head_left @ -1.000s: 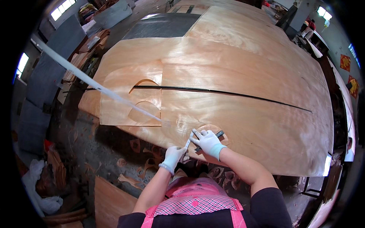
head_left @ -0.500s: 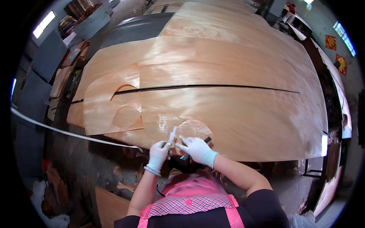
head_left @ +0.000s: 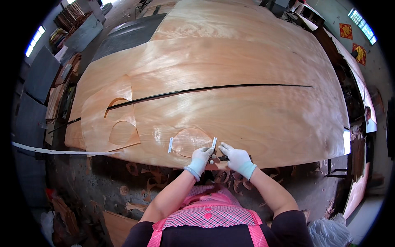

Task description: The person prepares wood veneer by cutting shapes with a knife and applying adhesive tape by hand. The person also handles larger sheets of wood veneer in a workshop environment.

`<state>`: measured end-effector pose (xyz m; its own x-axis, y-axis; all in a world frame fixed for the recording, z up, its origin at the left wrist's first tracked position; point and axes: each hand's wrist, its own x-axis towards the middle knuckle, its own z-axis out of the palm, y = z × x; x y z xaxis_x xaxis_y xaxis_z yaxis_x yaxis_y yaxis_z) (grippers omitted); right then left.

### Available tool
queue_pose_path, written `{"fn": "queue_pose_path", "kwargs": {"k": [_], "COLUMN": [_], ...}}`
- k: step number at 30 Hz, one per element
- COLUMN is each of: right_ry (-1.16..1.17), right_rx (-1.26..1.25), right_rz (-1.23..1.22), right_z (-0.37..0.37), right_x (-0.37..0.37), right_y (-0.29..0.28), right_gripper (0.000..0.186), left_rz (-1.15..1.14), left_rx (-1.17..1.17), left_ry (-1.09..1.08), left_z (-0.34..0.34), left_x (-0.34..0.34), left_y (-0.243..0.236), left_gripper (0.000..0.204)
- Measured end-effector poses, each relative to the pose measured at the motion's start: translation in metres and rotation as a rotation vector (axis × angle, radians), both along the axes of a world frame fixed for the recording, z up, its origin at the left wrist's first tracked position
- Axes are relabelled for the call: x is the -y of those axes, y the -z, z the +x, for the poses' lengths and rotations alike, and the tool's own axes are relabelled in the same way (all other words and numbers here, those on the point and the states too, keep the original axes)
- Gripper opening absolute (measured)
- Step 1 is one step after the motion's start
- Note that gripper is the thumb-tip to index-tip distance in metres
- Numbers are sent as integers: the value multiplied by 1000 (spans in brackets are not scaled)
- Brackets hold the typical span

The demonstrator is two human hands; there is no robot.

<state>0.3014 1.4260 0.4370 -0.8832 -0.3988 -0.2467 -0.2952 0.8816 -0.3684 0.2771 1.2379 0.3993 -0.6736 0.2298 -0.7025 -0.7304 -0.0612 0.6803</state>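
A rounded veneer patch [head_left: 190, 140] lies near the front edge of the large wood veneer sheet [head_left: 230, 119]. One short white tape strip [head_left: 170, 145] lies across its left edge. My left hand [head_left: 200, 159], in a white glove, pinches a second white strip [head_left: 214, 142] at the patch's right edge. Just right of it, my gloved right hand [head_left: 238, 159] has its index finger and thumb reaching toward that strip. A dark slim tool [head_left: 223, 158] pokes out on both sides of its palm; its kind is hidden.
A long black bar [head_left: 197, 89] lies across the sheet, over a thin veneer piece with cutouts [head_left: 94, 119] on the left. Dotted white tape [head_left: 61, 152] stretches in from the left. Veneer scraps [head_left: 156, 177] litter the floor below the front edge. A dark grey sheet [head_left: 127, 35] lies far left.
My left hand has moved from the patch's left edge to its right edge. A white strip now lies at the left edge. The long tape's end is lower, away from my hand.
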Motion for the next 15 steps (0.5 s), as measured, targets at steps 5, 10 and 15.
{"fn": "queue_pose_path", "kwargs": {"k": [5, 10, 15], "right_ry": [-221, -393, -419], "right_rx": [37, 177, 230], "right_rz": [117, 336, 391], "right_z": [-35, -43, -39], "right_x": [-4, 2, 11], "right_y": [-6, -22, -28], "right_gripper": [80, 81, 84], "left_rz": [-75, 67, -61], "left_rx": [43, 130, -37], "left_ry": [-19, -71, 130], "left_z": [-5, 20, 32], "left_x": [-5, 5, 24], "left_y": [-5, -12, -19], "left_gripper": [26, 22, 22]}}
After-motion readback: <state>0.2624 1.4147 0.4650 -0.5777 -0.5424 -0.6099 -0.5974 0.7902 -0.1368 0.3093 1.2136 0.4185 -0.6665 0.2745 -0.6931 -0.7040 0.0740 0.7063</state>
